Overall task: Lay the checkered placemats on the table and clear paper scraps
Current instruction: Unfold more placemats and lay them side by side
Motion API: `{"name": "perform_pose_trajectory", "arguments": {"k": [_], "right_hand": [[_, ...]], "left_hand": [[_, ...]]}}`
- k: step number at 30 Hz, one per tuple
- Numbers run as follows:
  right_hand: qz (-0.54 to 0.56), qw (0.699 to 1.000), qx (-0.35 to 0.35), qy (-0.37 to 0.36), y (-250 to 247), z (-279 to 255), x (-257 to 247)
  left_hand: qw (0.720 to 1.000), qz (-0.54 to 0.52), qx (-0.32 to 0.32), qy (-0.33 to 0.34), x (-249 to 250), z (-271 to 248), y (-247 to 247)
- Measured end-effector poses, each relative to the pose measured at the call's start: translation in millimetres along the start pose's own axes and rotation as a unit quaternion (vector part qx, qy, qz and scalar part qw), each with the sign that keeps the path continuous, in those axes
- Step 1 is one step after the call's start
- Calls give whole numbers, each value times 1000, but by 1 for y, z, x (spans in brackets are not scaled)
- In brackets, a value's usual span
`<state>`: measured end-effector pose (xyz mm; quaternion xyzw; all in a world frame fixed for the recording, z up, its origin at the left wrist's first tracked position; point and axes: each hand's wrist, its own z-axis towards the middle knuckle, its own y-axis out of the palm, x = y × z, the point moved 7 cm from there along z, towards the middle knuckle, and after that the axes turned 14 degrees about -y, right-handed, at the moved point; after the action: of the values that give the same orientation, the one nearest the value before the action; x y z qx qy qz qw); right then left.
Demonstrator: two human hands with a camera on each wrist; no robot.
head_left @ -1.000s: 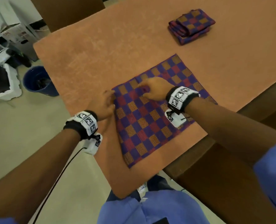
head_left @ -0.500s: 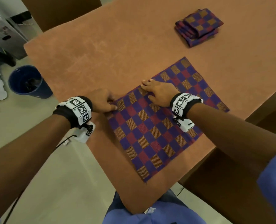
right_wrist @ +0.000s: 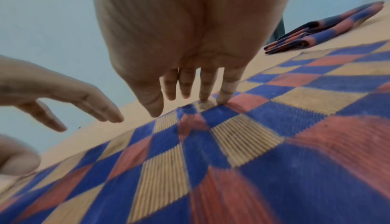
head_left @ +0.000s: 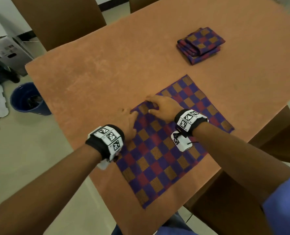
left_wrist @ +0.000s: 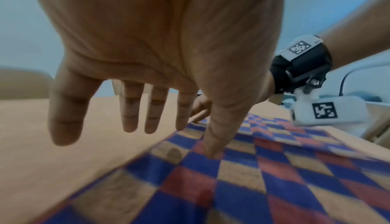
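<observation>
A blue, red and tan checkered placemat [head_left: 166, 155] lies spread flat on the orange table [head_left: 107, 73], near its front edge. My left hand [head_left: 127, 119] lies at the mat's left corner with fingers straight [left_wrist: 137, 124]; its thumb presses the cloth while the fingers reach over bare table. My right hand [head_left: 161, 106] rests on the mat's far-left edge, straight fingertips [right_wrist: 223, 97] pressing the cloth, which puckers slightly there. A stack of folded checkered placemats [head_left: 201, 44] sits farther back on the right, also in the right wrist view [right_wrist: 325, 29]. I see no paper scraps.
A blue bin [head_left: 29, 99] stands on the floor left of the table, near boxes and clutter [head_left: 6, 51]. Brown chair backs [head_left: 59, 19] stand at the table's far side. Another brown chair [head_left: 276, 146] is at the right edge.
My left hand has uncurled and slid forward onto the mat's left corner. The right hand stays at the mat's far-left edge, and the cloth there now shows a small pucker.
</observation>
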<state>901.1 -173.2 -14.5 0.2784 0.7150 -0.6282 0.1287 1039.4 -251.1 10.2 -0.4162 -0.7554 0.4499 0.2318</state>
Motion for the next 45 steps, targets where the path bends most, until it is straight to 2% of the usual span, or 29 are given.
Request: {"name": "perform_pose_trajectory", "arguments": {"k": [3, 7, 9, 12, 16, 25, 30, 33, 39, 42, 45], "right_hand": [[-6, 993, 103, 49, -46, -5, 40], [-76, 970, 201, 109, -120, -13, 102], [-110, 962, 209, 136, -153, -12, 133], [-153, 958, 184, 159, -181, -2, 173], [-185, 957, 157, 156, -186, 5, 209], [-235, 937, 211, 148, -192, 13, 242], [-235, 932, 225, 158, -201, 7, 228], [-239, 926, 256, 140, -216, -1, 211], [-261, 925, 262, 87, -229, -20, 159], [-167, 937, 298, 66, -224, -32, 129], [-88, 940, 330, 18, -208, -43, 87]], "left_hand": [[999, -2, -33, 14, 50, 19, 1], [993, -36, -112, -24, 85, 36, 12], [991, -54, -118, -43, 91, 39, 16], [990, -68, -107, -56, 93, 41, 19], [990, -71, -105, -58, 92, 42, 20], [992, -45, -104, -48, 92, 41, 16], [993, -29, -104, -43, 93, 42, 16], [993, -22, -105, -41, 93, 41, 15], [993, -25, -113, -37, 94, 36, 9], [989, -100, -100, -34, 92, 31, 3], [960, -274, -49, -25, 88, 17, -14]]}}
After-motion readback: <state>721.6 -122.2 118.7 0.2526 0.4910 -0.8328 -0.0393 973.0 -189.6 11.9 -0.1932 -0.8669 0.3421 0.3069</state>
